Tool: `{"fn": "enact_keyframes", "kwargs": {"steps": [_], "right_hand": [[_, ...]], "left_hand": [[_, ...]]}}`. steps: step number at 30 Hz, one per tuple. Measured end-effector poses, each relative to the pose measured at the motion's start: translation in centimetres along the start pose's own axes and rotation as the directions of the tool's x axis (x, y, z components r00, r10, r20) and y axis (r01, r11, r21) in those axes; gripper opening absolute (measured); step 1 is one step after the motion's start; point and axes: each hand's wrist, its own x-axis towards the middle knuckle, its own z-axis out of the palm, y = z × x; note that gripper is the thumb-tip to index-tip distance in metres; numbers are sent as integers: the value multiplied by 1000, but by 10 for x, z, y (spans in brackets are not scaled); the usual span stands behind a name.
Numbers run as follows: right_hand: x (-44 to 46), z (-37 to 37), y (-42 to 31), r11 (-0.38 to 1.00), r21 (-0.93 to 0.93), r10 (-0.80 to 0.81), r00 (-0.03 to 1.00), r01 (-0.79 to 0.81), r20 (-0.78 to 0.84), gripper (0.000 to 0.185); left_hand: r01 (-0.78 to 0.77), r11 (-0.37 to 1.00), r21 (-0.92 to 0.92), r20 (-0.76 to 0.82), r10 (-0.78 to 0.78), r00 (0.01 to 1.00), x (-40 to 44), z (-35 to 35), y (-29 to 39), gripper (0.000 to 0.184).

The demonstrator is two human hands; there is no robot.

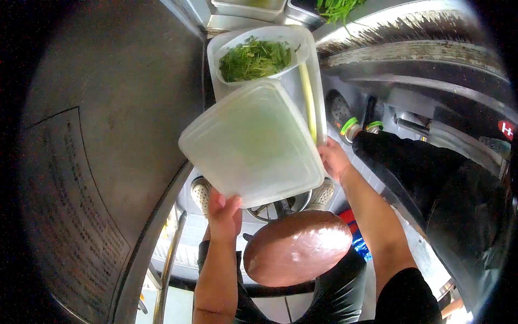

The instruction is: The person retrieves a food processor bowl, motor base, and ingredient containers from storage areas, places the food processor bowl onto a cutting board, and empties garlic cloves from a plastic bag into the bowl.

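A translucent white plastic lid (251,143) lies tilted over the near part of a larger plastic container (319,89). My left hand (225,215) is closed on the lid's near left edge, thumb on top. My right hand (334,157) is closed at the container's right rim, beside the lid's edge; the fingertips are partly hidden. Inside the container, at its far end, a smaller clear tub (298,54) holds chopped green herbs (256,59). One long pale green stalk (308,102) lies along the container's right side.
A brown round stool seat (297,248) is below my forearms. To the right stands another person's black-clad leg (426,167). A dark metal panel (118,108) walls the left. More trays (248,8) and leafy greens (340,8) are at the back.
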Motion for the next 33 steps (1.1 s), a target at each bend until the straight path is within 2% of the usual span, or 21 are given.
{"fn": "enact_keyframes", "kwargs": {"steps": [2,8,10,12,14,20,23,26,29,30,33], "right_hand": [[2,1,-7,999,-31,-26,1000,26,10,37],[1,33,-27,980,118,-161,987,160,-6,32],[33,6,-4,947,-169,-265,962,273,69,30],[40,5,-1,945,-174,-265,961,276,80,28],[24,31,-22,981,102,-167,986,164,19,25],[12,51,-41,969,49,-246,969,244,34,22],[38,51,-50,953,224,-226,972,206,69,24],[49,68,-85,940,225,-274,961,257,45,21],[73,89,-126,924,236,-295,954,301,-59,15],[90,91,-139,898,287,-343,939,333,-14,12],[131,101,-194,937,134,-324,946,323,-12,16]], "left_hand": [[-12,1000,2,-19,13,1000,1,-2,0,63],[-3,1000,-12,-60,2,998,-1,1,6,66],[-3,1000,0,-70,3,998,-3,-2,7,66],[-7,1000,29,-96,10,995,-5,-7,4,65],[-28,1000,9,-61,28,998,-4,-4,5,64],[-40,999,32,-49,42,998,-6,-3,5,62],[-9,999,43,-74,12,997,-9,-3,9,63],[3,999,47,-61,0,998,-8,-1,13,66],[4,998,69,-81,1,997,-9,-7,9,74],[3,997,81,-96,4,995,-9,-9,8,77],[22,996,87,-81,-14,997,-9,-8,11,78]]}}
